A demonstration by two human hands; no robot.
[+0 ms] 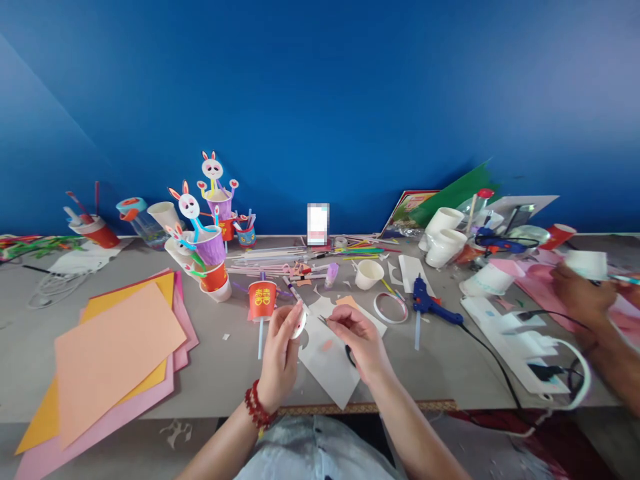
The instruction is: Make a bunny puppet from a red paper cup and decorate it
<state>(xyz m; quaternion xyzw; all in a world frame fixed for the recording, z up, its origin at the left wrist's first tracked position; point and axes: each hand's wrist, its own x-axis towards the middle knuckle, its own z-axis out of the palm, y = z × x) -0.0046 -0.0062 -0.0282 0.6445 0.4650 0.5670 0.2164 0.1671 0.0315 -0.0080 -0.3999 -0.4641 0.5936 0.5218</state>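
Note:
My left hand (281,353) is closed, pinching a small round white paper cutout (299,326) with a dark reddish mark on it. Just to the right, my right hand (357,340) is closed around what looks like a pair of scissors (349,356). A black handle loop shows below the palm, and a thin dark tip pokes out by the fingertips, apart from the cutout. Under both hands lies a white paper sheet (330,377) with small scraps on it. A red paper cup (263,300) with yellow characters stands beside my left hand, a pale blue stick in front of it.
Coloured paper sheets (120,353) overhang the front edge at left. Rabbit-faced cup figures (207,247) stand behind them. On the right lie a tape roll (391,308), a blue glue gun (435,308) and a corded power strip (515,347). Another person's hand (583,297) works at far right.

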